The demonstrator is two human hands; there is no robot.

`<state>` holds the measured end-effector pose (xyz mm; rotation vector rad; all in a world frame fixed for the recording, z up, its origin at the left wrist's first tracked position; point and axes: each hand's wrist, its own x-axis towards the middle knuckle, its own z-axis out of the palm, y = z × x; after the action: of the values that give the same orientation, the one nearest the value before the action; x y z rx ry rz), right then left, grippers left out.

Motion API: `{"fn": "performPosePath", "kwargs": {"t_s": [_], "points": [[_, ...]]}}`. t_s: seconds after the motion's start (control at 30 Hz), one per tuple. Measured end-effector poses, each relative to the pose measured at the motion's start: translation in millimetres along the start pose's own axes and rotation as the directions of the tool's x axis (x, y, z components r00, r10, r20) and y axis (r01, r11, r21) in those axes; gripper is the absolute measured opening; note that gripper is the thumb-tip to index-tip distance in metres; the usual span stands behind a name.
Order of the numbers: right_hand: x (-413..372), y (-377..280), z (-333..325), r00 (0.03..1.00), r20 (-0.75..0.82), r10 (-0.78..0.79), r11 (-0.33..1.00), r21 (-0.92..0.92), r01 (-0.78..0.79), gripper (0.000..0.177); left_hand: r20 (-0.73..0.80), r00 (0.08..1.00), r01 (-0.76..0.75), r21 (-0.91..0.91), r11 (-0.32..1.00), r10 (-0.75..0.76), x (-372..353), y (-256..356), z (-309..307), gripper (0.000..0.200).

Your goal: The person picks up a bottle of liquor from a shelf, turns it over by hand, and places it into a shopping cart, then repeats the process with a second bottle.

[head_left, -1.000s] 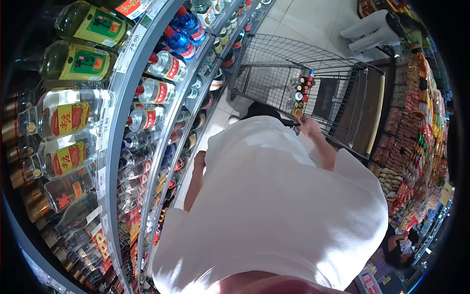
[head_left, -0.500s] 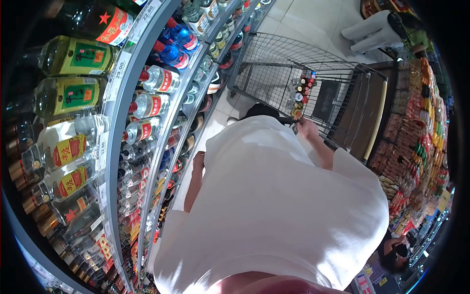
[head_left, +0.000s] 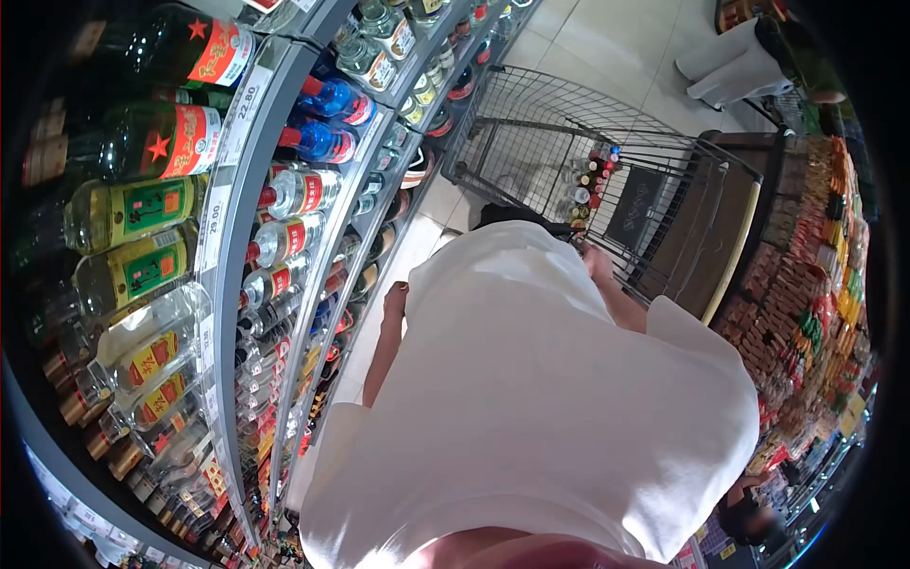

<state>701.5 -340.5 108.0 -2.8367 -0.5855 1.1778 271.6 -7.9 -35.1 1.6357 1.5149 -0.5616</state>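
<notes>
My right hand (head_left: pixel 597 263) is closed at the near end of a wire shopping cart (head_left: pixel 531 109), around its dark handle, which my white shirt partly hides. Several small bottles with coloured caps (head_left: pixel 595 180) stand together inside the cart, beside a dark panel (head_left: pixel 637 209). My left hand (head_left: pixel 396 300) hangs low at my side, between my shirt and the bottle shelves. Its fingers are small and partly hidden, and a tiny yellowish spot shows at their tips.
Shelves of liquor bottles (head_left: pixel 303 192) with a price-tag rail (head_left: pixel 220 204) run along my left. Packaged goods (head_left: pixel 796 313) are stacked on the right, past a brown ledge (head_left: pixel 706 228). A person in light trousers (head_left: pixel 730 62) is ahead; another person (head_left: pixel 749 517) is at lower right.
The shelf bottles have shifted down and back in view as I move forward. My left hand has swung slightly forward. My right hand stays on the cart handle.
</notes>
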Motion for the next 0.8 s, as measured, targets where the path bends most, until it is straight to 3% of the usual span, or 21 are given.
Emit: {"fn": "performPosePath", "kwargs": {"t_s": [0.27,0.43,0.53,0.63,0.8], "points": [[23,4,-16,0.999,0.035,0.019,0.999,0.026,-0.020,0.050,-0.017,1.000,0.008,-0.060,0.998,-0.009,-4,52,-16,0.045],[51,30,-6,0.997,0.008,-0.074,0.997,0.003,0.074,0.042,-0.032,0.998,-0.060,-0.061,0.996,0.058,39,46,15,0.040],[55,29,-18,0.992,0.041,-0.119,0.993,0.010,0.119,0.040,-0.050,0.985,-0.161,0.030,0.987,0.162,-17,93,-23,0.039],[57,23,-30,0.997,0.042,-0.071,0.997,0.031,0.070,0.041,-0.069,0.996,-0.052,-0.065,0.997,0.047,-22,110,-25,0.040],[71,32,-34,0.994,0.085,-0.062,0.998,0.038,0.059,0.045,-0.057,0.998,-0.020,-0.035,0.999,0.018,-38,141,-27,0.039]]}}
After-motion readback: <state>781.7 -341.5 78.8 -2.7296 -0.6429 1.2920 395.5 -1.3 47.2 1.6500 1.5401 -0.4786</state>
